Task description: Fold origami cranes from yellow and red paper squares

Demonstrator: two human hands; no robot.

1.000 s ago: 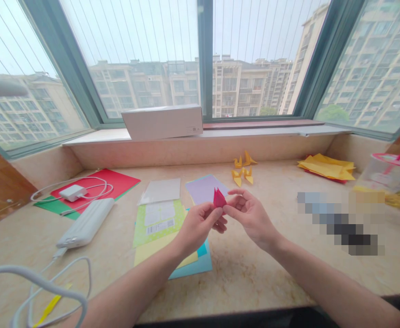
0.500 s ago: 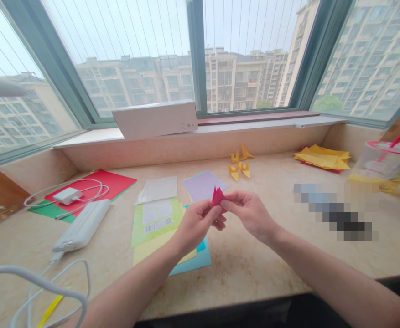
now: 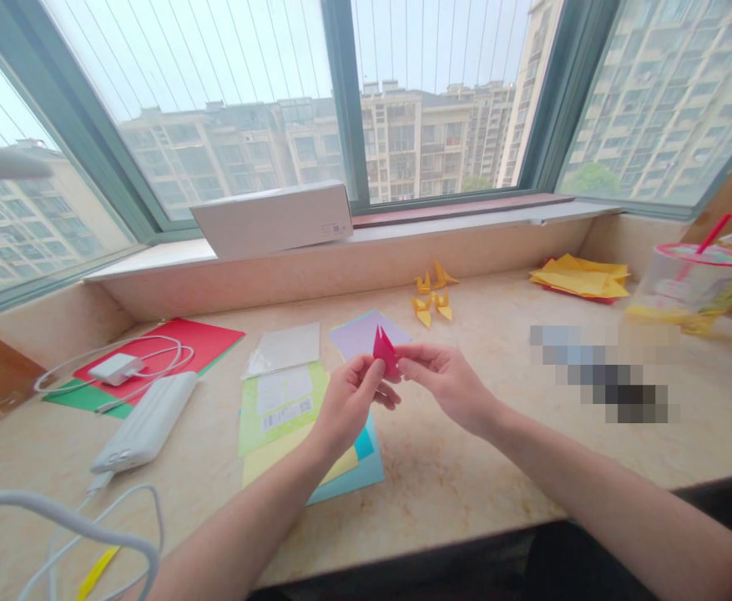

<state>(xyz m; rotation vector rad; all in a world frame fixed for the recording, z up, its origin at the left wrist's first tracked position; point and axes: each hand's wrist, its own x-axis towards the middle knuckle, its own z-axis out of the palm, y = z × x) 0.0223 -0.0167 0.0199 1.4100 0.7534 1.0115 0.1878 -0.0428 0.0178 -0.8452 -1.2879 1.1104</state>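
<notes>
A small piece of folded magenta origami paper (image 3: 385,351), with two narrow points at its top, is held above the table. My left hand (image 3: 351,396) pinches its lower left side between thumb and fingers. At its right edge, the thumb and fingertips of my right hand (image 3: 444,376) are closed on the paper; the exact grip is partly hidden. Beyond my hands, several yellow folded paper cranes (image 3: 433,294) stand near the back wall. Behind the magenta piece lies a lilac paper sheet (image 3: 366,330), partly covered from view by my hands.
At the left, a white power bank (image 3: 146,421) and charger (image 3: 117,368) with cables lie by red paper (image 3: 209,346). A green paper packet (image 3: 284,396) lies left of centre. Yellow papers (image 3: 582,275) and a plastic cup (image 3: 691,284) with a straw stand right. A pixelated patch covers something.
The magenta paper has turned to show a broader side, with its two points wider apart. My right fingers have shifted to its right edge. The whole view has moved slightly.
</notes>
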